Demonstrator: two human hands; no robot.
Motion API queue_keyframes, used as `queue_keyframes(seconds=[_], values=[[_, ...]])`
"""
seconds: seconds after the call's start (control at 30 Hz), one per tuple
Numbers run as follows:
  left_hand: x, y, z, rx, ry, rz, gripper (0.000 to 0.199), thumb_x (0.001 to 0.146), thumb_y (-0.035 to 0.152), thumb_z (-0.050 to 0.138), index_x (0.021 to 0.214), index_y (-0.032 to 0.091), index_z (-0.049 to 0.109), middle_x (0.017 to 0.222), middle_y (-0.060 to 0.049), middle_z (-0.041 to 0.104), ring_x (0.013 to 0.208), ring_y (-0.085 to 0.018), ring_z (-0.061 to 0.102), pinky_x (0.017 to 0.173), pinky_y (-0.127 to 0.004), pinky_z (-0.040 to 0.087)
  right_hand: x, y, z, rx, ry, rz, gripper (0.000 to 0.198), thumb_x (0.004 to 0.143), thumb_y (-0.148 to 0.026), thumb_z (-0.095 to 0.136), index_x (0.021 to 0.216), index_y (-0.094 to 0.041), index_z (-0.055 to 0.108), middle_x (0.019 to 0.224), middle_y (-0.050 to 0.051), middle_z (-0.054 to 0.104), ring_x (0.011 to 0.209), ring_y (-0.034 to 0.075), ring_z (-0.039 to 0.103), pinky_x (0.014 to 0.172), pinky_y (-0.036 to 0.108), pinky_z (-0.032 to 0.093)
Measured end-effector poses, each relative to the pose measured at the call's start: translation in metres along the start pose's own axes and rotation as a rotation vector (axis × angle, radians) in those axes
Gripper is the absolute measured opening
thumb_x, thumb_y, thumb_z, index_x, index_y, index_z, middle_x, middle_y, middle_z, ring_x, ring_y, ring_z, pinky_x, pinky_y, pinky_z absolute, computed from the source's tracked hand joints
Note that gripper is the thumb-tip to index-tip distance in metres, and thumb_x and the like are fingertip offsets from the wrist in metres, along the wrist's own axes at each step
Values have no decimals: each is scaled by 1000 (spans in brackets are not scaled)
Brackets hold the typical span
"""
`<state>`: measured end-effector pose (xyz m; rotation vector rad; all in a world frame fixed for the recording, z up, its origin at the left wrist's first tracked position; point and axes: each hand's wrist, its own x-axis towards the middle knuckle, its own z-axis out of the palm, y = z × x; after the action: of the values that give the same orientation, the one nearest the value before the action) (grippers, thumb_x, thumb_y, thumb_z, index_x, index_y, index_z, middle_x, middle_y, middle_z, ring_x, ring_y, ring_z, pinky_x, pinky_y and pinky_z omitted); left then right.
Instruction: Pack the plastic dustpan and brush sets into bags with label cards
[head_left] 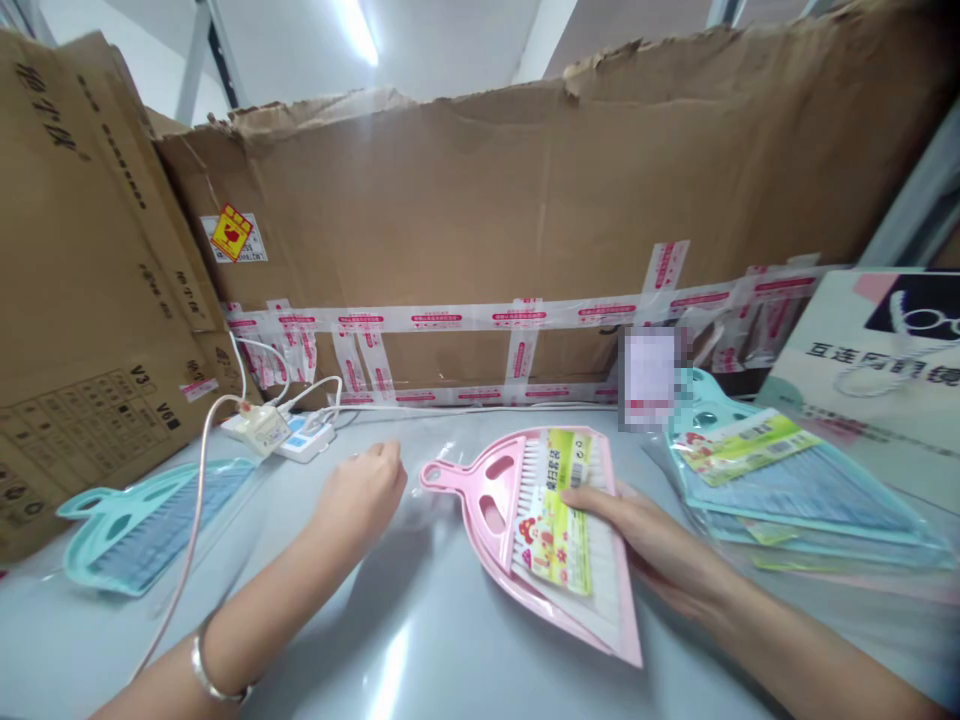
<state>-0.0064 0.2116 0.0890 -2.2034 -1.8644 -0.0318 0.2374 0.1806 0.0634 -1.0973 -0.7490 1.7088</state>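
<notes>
Pink dustpan (510, 587) with white-bristled brush (528, 480) sits in right hand (645, 535), left hand (360, 495) curled.

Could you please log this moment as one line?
Right hand: holding pink dustpan set; left hand: curled near handle, grip unclear; teal set: farther left

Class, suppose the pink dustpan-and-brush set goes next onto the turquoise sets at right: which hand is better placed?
Probably the right hand: it grips the pink dustpan-and-brush set and is nearer the turquoise sets. The left hand is farther away.
</notes>
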Motion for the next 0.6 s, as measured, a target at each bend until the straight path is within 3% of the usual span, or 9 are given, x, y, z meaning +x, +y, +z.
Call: queue_keyframes(seconds=[0.1, 0.23, 0.37, 0.47, 0.6], values=[[-8, 13, 8, -43, 134, 186, 21, 86, 15, 35, 81, 14, 55, 76, -7, 62, 67, -19, 60, 55, -27, 44, 1, 12, 8, 30, -39, 21, 38, 72, -16, 62, 109, -8, 56, 93, 13, 69, 82, 23, 66, 82, 36, 51], [-19, 27, 19, -66, 382, 507, 16, 82, 9, 40, 82, 15, 55, 76, -6, 59, 68, -18, 57, 49, -24, 43, 6, 26, 15, 140, 30, -29, 37, 71, -20, 65, 107, -11, 56, 95, 12, 69, 85, 23, 65, 80, 35, 52], [-24, 25, 18, -86, 524, 589, 23, 79, 2, 37, 81, 15, 55, 74, -6, 59, 64, -16, 54, 47, -23, 41, 8, 31, 18, 193, 97, -77, 37, 70, -19, 67, 105, -13, 56, 92, 9, 70, 82, 21, 66, 74, 32, 54], [-26, 28, 18, -112, 626, 685, 22, 82, 5, 36, 84, 14, 57, 75, -6, 59, 62, -16, 53, 45, -23, 38, 5, 35, 22, 159, 42, -70, 33, 70, -20, 67, 100, -12, 58, 90, 9, 70, 80, 21, 66, 72, 31, 54], [-29, 37, 19, -240, 626, 802, 18, 84, 10, 40, 87, 15, 57, 72, -5, 59, 61, -14, 51, 47, -23, 39, 2, 40, 28, 201, -4, -99, 30, 70, -20, 68, 98, -12, 59, 88, 7, 70, 80, 20, 66, 72, 30, 55]])
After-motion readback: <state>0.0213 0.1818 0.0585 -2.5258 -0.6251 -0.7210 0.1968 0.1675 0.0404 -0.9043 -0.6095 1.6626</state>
